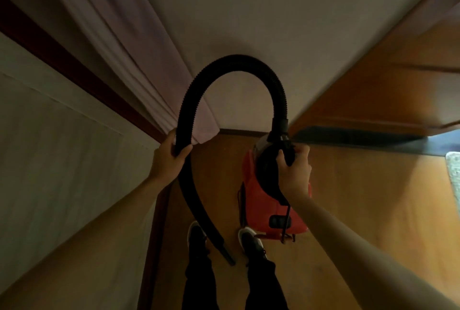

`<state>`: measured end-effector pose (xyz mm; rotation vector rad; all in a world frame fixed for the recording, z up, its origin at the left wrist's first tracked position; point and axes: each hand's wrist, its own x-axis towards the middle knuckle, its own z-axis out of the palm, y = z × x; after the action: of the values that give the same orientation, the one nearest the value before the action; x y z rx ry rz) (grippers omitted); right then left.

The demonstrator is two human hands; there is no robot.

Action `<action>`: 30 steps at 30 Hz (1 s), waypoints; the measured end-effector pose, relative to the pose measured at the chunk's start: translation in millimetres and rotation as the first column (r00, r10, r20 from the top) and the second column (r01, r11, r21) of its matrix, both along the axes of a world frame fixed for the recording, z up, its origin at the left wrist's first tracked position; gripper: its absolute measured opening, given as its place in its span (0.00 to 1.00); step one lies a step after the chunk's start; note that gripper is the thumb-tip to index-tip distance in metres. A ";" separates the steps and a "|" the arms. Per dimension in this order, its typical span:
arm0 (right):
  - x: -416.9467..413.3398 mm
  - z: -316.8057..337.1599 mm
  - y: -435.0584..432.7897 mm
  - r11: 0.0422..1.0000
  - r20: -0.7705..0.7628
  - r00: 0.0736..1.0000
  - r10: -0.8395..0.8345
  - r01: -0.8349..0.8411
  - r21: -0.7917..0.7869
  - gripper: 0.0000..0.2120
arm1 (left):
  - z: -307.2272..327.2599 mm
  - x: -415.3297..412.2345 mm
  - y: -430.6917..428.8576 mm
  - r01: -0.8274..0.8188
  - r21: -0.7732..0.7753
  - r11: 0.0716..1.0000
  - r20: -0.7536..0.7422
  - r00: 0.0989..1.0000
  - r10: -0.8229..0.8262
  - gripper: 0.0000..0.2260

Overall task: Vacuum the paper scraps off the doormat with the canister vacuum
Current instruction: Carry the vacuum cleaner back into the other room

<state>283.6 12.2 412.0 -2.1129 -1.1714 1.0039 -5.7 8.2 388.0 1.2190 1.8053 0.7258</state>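
Note:
A red canister vacuum [254,185] hangs above the wooden floor in front of me. My right hand [295,168] grips its black top handle. A black ribbed hose [234,61] arches up from the vacuum's front and comes down on the left. My left hand [171,155] is closed around that hose. The hose's free nozzle end [227,255] dangles between my two shoes. A pale, speckled edge of what may be the doormat [454,173] shows at the far right. No paper scraps are visible.
A pale curtain [139,48] hangs at the left beside a dark red frame. A wooden door [385,85] stands at the right. The wall [249,11] is straight ahead. My shoes [249,237] stand on the wooden floor [361,197].

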 end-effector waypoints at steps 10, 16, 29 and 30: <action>-64.1 -111.7 -19.9 0.996 -0.044 0.995 -0.091 0.090 -0.028 0.08 | -127.7 -43.5 -29.9 0.008 -0.091 0.996 -0.015 1.000 -0.009 0.26; -83.0 -201.5 -11.1 0.990 -0.036 0.991 -0.129 0.127 -0.056 0.08 | -205.8 -44.3 -29.7 0.010 -0.090 0.996 -0.003 1.000 -0.010 0.24; -78.5 -358.1 24.3 0.998 -0.042 0.997 -0.061 0.060 -0.015 0.09 | -353.5 -36.0 -4.3 0.005 -0.200 0.980 -0.020 1.000 -0.009 0.21; -76.9 -363.7 28.1 0.999 -0.038 0.998 -0.051 0.051 -0.004 0.10 | -360.1 -35.4 -0.7 0.003 -0.208 0.978 -0.022 1.000 -0.008 0.21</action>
<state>206.7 40.3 48.3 -2.1057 -1.0932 1.0187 -41.1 7.5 28.0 1.0966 1.8449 0.5068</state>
